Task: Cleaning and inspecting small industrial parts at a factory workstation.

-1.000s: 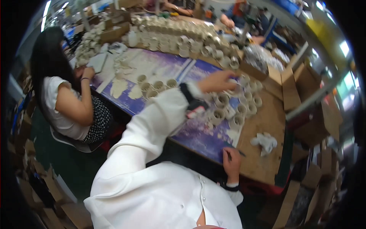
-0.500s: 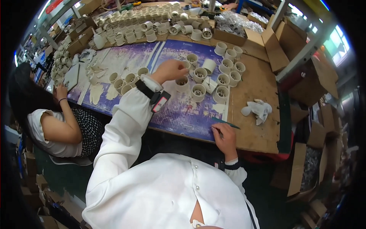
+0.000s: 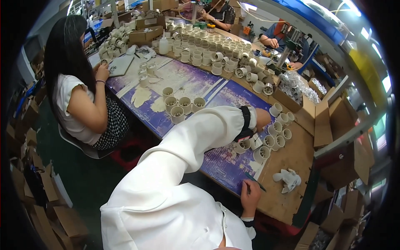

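My left arm reaches across the purple mat [image 3: 223, 166], its white sleeve covering part of the cups. My left hand [image 3: 262, 119] is over the cluster of cups at the right, its fingers hidden behind the hand and wrist. Beside it stand several cream cylindrical cups [image 3: 261, 155] with small metal parts inside; one cup [image 3: 256, 141] lies on its side. My right hand [image 3: 251, 195] rests at the table's front edge, loosely curled, thumb apart from the fingers, with nothing visible in it. A thin dark green tool [image 3: 255, 181] lies just beyond its fingertips.
A crumpled white cloth [image 3: 287, 180] lies on the brown board at right. More cups [image 3: 177, 114] stand mid-table, with rows of them behind. A co-worker [image 3: 83, 96] sits at left; others work at the far side. Open cardboard boxes [image 3: 323, 121] flank the right.
The view has swung to the left, bringing the co-worker and far side further in. My left hand has reached further right over the cups, its fingers now hidden. My right hand stays near the green tool.
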`<action>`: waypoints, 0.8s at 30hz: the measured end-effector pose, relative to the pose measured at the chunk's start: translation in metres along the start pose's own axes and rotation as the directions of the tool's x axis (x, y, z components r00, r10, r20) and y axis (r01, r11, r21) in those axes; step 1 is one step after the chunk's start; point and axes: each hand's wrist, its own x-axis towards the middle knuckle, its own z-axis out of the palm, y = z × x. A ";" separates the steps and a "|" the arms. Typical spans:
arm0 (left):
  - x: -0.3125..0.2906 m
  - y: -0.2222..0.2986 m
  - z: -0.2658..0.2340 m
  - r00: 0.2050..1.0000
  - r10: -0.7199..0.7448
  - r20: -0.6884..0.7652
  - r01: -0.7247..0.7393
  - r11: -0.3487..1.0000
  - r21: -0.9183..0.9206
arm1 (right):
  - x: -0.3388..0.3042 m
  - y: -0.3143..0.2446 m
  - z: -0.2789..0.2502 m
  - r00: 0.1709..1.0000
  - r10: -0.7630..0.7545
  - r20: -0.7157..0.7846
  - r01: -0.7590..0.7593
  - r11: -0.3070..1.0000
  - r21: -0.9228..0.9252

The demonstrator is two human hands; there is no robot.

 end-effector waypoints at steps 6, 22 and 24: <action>0.021 -0.010 0.026 0.992 -0.062 -0.109 0.055 0.996 -0.067 | -0.002 -0.002 -0.003 1.000 0.026 -0.011 -0.027 0.999 -0.018; -0.062 -0.061 0.004 0.927 -0.367 0.070 0.307 0.641 -0.703 | 0.001 0.001 -0.003 0.999 0.041 -0.036 -0.040 0.999 0.028; -0.068 -0.051 0.008 0.969 -0.246 0.024 0.210 0.765 -0.609 | 0.001 0.002 -0.003 0.999 0.047 -0.027 -0.047 0.999 0.019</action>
